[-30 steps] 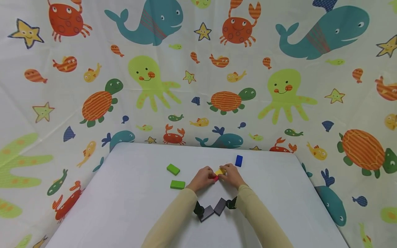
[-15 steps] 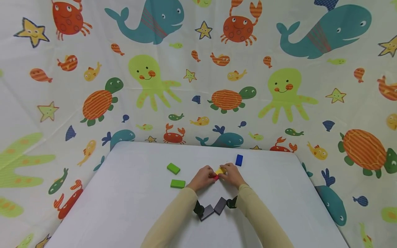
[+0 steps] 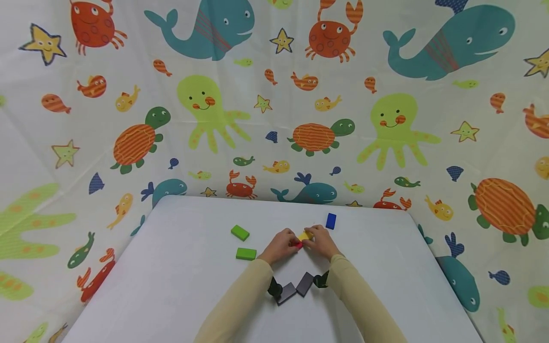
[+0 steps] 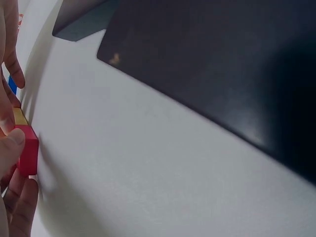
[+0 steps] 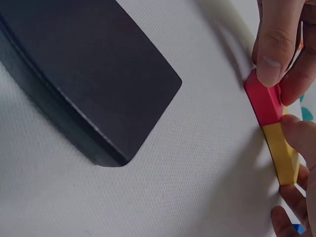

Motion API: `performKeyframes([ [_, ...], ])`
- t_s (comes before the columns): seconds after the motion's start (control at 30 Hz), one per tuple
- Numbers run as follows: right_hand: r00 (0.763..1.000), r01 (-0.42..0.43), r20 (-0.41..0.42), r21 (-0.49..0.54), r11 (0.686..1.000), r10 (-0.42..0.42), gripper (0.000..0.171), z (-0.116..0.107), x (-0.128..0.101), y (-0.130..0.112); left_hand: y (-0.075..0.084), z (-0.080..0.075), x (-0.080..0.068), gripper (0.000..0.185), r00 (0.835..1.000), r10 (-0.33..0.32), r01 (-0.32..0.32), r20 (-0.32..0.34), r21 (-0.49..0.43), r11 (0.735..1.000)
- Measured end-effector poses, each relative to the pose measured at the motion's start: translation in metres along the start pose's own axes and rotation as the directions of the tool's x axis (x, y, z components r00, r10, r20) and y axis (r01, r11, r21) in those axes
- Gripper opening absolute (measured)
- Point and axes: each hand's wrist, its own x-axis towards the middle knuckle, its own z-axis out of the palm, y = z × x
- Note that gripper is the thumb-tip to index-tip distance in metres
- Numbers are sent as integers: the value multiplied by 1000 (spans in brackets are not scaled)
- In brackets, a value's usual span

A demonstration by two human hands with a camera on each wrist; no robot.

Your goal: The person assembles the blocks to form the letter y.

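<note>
My left hand [image 3: 280, 245] pinches a red block [image 5: 264, 101] between thumb and fingers near the middle of the white table. To its right, my right hand [image 3: 321, 242] grips a yellow block [image 5: 281, 153] with the thumb on its near side. In the right wrist view the two blocks meet end to end at a slight angle. Fingers cover part of both blocks in the head view. Closer to me, a dark grey block [image 3: 286, 294] and a second dark grey block [image 3: 305, 284] lie angled, with their near corners almost together.
Two green blocks, an upper green block [image 3: 240, 233] and a lower green block [image 3: 246, 254], lie left of the hands. Beyond the right hand is a blue block [image 3: 331, 221]. A curtain [image 3: 274, 95] printed with sea animals hangs behind the table [image 3: 171, 286].
Both hands stay in place with the red and yellow blocks. The head view shifts very slightly; the other blocks have not moved.
</note>
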Motion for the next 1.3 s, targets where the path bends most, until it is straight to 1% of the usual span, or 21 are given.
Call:
performKeyframes([
  [0.2, 1000, -6, 9, 6, 1000, 6, 45, -1, 1, 1, 1, 1, 0, 22, 1000, -1, 1, -8, 4, 1000],
  [0.33, 1000, -21, -14, -2, 1000, 21, 45, -6, 2, 5, 3, 0, -1, 23, 1000, -5, 5, -9, -9, 1000],
  [0.43, 994, -55, -91, -20, 998, 53, 43, -11, 3, 11, 3, -1, -1, 24, 1000, -4, 4, -8, -7, 1000],
  [0.53, 978, -96, -187, -28, 995, 89, 41, -16, 3, 20, 2, -1, -2, 25, 1000, -1, 1, -4, -4, 1000],
  [0.6, 967, -121, -228, -40, 992, 109, 43, -18, 2, 25, 2, -1, -3, 25, 1000, 5, -5, -4, -2, 1000],
  [0.7, 964, -172, -220, -71, 983, 152, 51, -21, 1, 31, 0, -1, -3, 26, 1000, 15, -15, -4, -6, 1000],
  [0.83, 967, -236, -127, -121, 964, 221, 60, -23, 0, 37, -1, -1, -2, 26, 1000, 17, -17, -4, -14, 1000],
  [0.9, 967, -249, -97, -157, 956, 235, 59, -23, 0, 40, -1, -1, -2, 27, 1000, 12, -12, -3, -21, 1000],
  [0.97, 966, -250, -111, -170, 953, 234, 54, -26, -1, 40, 0, -1, -2, 27, 1000, 10, -10, -4, -29, 1000],
  [1.03, 960, -257, -157, -149, 955, 234, 48, -29, -2, 40, 0, -1, -1, 27, 1000, 8, -8, -4, -36, 999],
  [1.1, 950, -257, -207, -95, 962, 234, 44, -32, -4, 41, 0, -1, -1, 27, 1000, 4, -4, -3, -36, 999],
  [1.13, 947, -253, -219, -66, 965, 234, 44, -33, -4, 42, -1, -1, -1, 27, 1000, 3, -3, -2, -35, 999],
  [1.2, 949, -242, -213, -15, 970, 233, 47, -33, -4, 46, -1, 0, -1, 27, 1000, 0, 0, -1, -32, 999],
  [1.3, 960, -216, -175, 27, 976, 217, 51, -31, -4, 53, -1, 0, -2, 27, 1000, -5, 5, -1, -32, 999],
])
